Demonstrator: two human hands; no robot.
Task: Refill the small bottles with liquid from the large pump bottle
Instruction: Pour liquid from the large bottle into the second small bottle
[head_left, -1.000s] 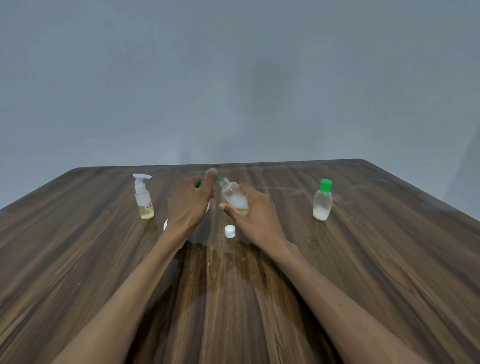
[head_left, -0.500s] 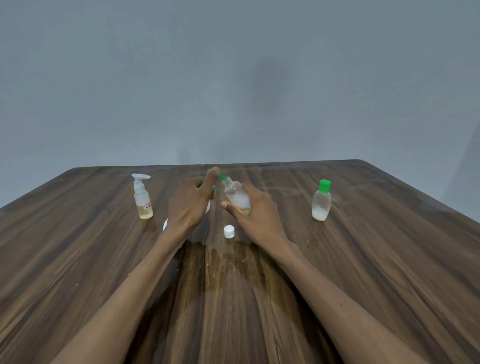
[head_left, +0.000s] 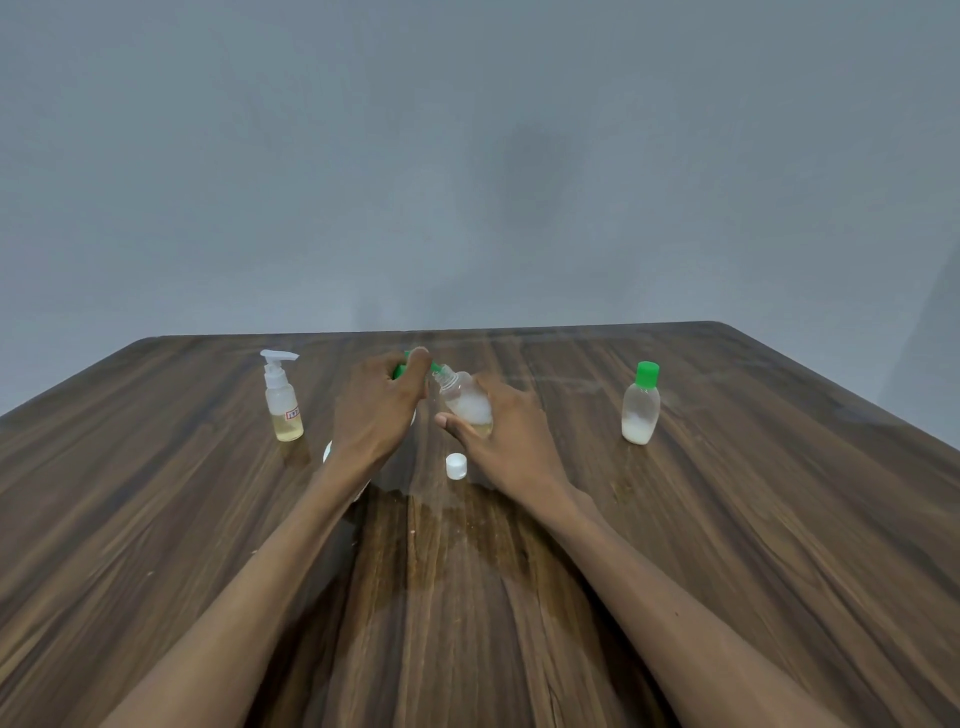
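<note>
**Hands meeting over the middle of the counter**

The person's left hand (head_left: 376, 410) is curling over a large white pump bottle with a green pump head (head_left: 401, 370), which is mostly hidden beneath the hand and wrist; only green bits of the pump and slivers of white body are showing. The right hand (head_left: 501, 434) is gripping a small clear plastic bottle (head_left: 464, 402), uncapped and tilted so its open neck is pointing toward the green nozzle; whitish liquid with a yellowish layer is sitting inside it. Just in front of that hand, a small white screw cap (head_left: 456, 465) is lying on the dark wood-grain counter (head_left: 753, 545).

To the left, a small clear pump bottle with a white pump and yellowish liquid (head_left: 280, 397) is standing upright, near the left hand but apart from it. To the right, a small clear bottle with a green cap and white liquid (head_left: 641, 405) is standing upright, well apart from the right hand and in from the counter's right edge. The far edge is running just behind the hands. A wet patch (head_left: 457, 525) is spreading between the forearms.
</note>
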